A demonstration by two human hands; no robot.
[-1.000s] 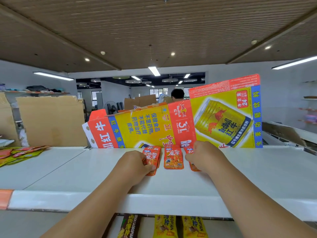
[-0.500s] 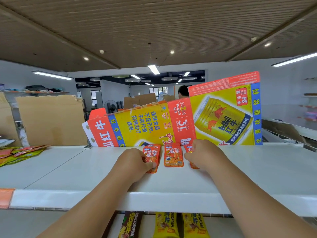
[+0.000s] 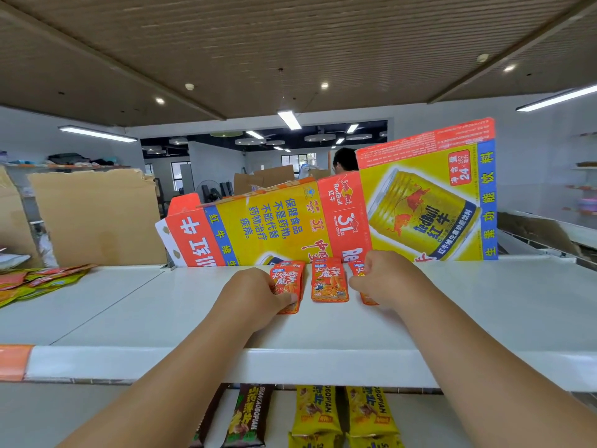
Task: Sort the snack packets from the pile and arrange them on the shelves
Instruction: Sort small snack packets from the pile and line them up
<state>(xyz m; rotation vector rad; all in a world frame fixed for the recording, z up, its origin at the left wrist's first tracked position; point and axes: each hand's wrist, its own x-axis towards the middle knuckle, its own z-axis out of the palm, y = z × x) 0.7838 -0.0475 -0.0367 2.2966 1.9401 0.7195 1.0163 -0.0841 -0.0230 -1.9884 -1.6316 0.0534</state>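
Slatted ceiling (image 3: 290, 43), strip lights (image 3: 289, 119), pale walls (image 3: 533, 130); possibly windows behind.
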